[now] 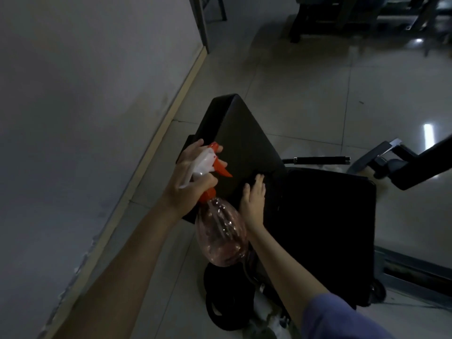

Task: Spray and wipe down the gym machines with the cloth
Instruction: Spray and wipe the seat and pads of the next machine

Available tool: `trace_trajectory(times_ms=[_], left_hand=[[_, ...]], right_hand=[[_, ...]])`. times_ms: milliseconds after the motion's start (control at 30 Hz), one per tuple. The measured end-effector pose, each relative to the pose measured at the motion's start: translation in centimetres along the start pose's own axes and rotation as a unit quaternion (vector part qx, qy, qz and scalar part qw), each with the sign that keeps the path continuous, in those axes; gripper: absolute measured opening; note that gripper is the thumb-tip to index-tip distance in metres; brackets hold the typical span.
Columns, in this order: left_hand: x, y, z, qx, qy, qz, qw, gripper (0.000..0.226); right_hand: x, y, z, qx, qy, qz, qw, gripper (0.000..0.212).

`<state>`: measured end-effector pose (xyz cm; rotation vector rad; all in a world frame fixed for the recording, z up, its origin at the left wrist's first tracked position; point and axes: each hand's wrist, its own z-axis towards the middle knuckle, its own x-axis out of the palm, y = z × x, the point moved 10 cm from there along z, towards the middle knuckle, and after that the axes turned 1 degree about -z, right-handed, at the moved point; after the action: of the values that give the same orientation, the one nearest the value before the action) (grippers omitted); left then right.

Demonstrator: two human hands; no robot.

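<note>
My left hand [189, 178] grips the neck of a clear pink spray bottle [221, 234] with an orange and white trigger head [212, 162]; its nozzle points toward the black padded backrest [238, 135] of a gym bench. My right hand [254, 200] lies flat with straight fingers on a dark cloth [255, 176] at the joint between the backrest and the black seat pad [327, 228]. The cloth is hard to make out against the black padding.
A grey wall [85, 118] with a pale skirting board runs along the left. A black handle bar [320, 160] and a machine arm [415, 165] stick out right of the bench. More machine frames [354, 18] stand at the back on shiny floor tiles.
</note>
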<state>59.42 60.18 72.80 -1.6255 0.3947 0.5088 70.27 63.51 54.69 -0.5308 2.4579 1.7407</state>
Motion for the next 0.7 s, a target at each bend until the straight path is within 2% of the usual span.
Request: trace_trajectory(times_ms=[100,133,233,300,367,467,567,633,700], left_hand=[[-0.1,0.5,-1.9,-0.017,0.018,-0.043,0.999,0.060],[-0.1,0.5,-2.3,-0.006,0.022,-0.011,1.000,0.062],[0.3,-0.6,-2.9,0.090,0.018,0.139,0.986,0.043],[0.4,-0.4,-2.8,0.100,0.014,0.166,0.981,0.039],[0.1,-0.4,-2.7,0.110,0.002,0.153,0.982,0.041],[0.0,-0.3,-2.5,0.118,0.006,0.133,0.984,0.043],[-0.1,0.5,-2.4,0.081,0.017,0.082,0.993,0.045],[0.0,0.6,-2.6,0.064,0.025,0.067,0.995,0.047],[0.2,0.7,-2.5,0.051,0.043,0.063,0.996,0.050]], right_hand=[[0.6,-0.2,-2.7,-0.025,0.012,0.008,1.000,0.054],[0.6,-0.4,-3.2,-0.032,0.013,0.007,0.999,0.055],[-0.2,-0.8,-1.6,-0.008,-0.007,0.005,1.000,0.054],[-0.8,-0.5,0.5,0.042,-0.022,0.016,0.999,0.054],[-0.8,1.0,1.1,0.046,-0.032,0.010,0.998,0.054],[0.8,4.3,-2.5,-0.065,-0.027,0.015,0.997,0.054],[1.6,3.1,-6.9,-0.145,-0.021,0.026,0.989,0.055],[1.2,0.7,-6.4,-0.127,-0.030,0.011,0.991,0.054],[0.7,-1.2,-4.2,-0.057,-0.046,0.012,0.997,0.052]])
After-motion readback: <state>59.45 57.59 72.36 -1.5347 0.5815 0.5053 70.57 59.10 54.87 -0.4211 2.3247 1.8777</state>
